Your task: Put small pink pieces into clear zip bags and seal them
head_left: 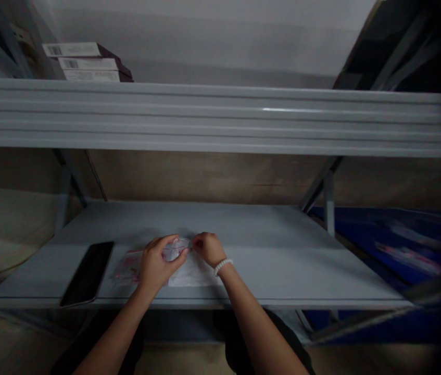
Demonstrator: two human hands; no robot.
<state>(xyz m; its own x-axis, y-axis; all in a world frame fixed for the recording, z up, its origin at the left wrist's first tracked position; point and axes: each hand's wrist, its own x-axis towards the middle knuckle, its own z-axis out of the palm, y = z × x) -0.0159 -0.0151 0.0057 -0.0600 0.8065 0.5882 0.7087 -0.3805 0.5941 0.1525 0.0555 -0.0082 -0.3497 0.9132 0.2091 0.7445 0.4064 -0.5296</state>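
Observation:
A small clear plastic bag [174,250] is held just above the grey shelf, its mouth edge marked by a reddish line. My left hand [158,262] grips it between thumb and fingers from the left. At the bag's right edge, my right hand [209,248] has its fingers pinched together, with a white bead bracelet on the wrist. A white sheet [191,275] lies flat beneath the hands. Left of my left hand, more clear bags with red edges [128,266] rest on the shelf; their contents are too blurred to tell.
A black tablet or phone [88,273] lies at the front left of the shelf [275,260]. Three stacked boxes [87,63] stand on the upper shelf [220,117]. Blue material [364,234] with clear packets sits beyond the right frame bars.

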